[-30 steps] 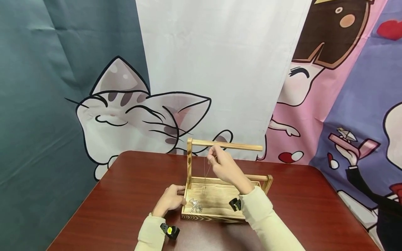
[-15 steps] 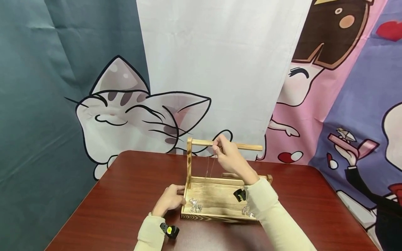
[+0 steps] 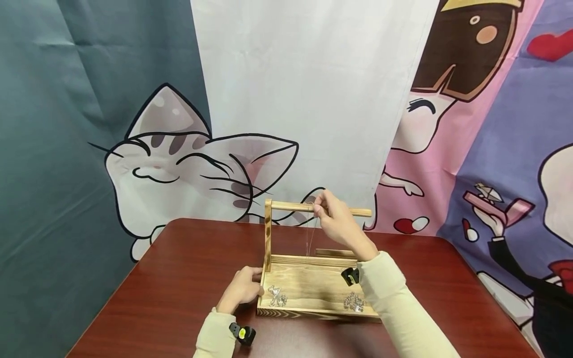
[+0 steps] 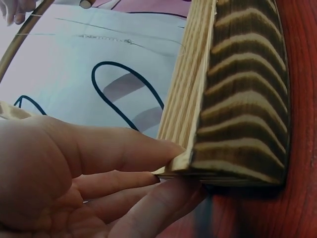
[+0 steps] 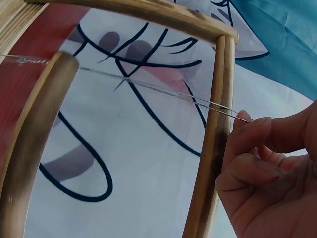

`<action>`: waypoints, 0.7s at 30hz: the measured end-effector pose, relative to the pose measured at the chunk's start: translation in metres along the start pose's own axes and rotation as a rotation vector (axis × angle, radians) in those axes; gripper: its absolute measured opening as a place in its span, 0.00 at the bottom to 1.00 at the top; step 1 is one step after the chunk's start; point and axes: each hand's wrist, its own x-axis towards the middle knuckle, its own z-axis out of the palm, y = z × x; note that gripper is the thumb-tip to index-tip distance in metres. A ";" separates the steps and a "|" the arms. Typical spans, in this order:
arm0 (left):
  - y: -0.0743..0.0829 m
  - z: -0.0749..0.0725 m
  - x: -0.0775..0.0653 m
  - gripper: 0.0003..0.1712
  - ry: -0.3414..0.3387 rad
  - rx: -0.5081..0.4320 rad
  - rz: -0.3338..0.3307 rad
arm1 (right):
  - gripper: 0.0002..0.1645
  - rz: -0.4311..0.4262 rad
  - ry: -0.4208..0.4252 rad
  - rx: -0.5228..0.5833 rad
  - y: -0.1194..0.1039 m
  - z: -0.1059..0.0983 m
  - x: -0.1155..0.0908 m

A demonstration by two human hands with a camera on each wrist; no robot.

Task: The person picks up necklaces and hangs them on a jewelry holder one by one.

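A wooden jewelry stand (image 3: pixel 309 278) has a tray base, a post at its left and an upper bar (image 3: pixel 291 206). At the tray's left end my left hand (image 3: pixel 243 287) grips the wall; thumb and fingers pinch its corner in the left wrist view. Beside the upper bar, my right hand (image 3: pixel 337 219) pinches a thin necklace (image 5: pixel 158 89) between thumb and forefinger. The necklace hangs down as a fine double strand in front of the bar, its lower end above the tray. A small chain section (image 4: pixel 106 38) shows on it in the left wrist view.
Shiny jewelry (image 3: pixel 277 298) lies in the tray's left front corner, and another silvery heap (image 3: pixel 353 302) toward the right. A lower wooden bar (image 3: pixel 333 253) runs behind the tray. The stand rests on a red-brown table (image 3: pixel 201 258) before a cartoon-printed curtain (image 3: pixel 313 99).
My right hand has moved right along the upper bar and slightly up, carrying the necklace. The right-hand jewelry heap has come out from behind my sleeve. My left hand keeps its place.
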 end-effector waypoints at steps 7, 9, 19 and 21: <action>0.001 0.000 -0.001 0.35 -0.002 -0.018 0.000 | 0.02 0.029 0.023 0.002 0.008 -0.015 -0.006; 0.002 0.000 -0.001 0.35 0.001 -0.018 0.004 | 0.03 0.046 0.031 -0.018 0.011 -0.021 -0.007; 0.001 -0.001 -0.002 0.36 -0.002 -0.074 -0.009 | 0.03 0.095 0.073 -0.097 0.023 -0.048 -0.016; 0.001 0.000 -0.002 0.36 0.000 -0.072 -0.002 | 0.04 0.102 0.077 -0.097 0.026 -0.054 -0.018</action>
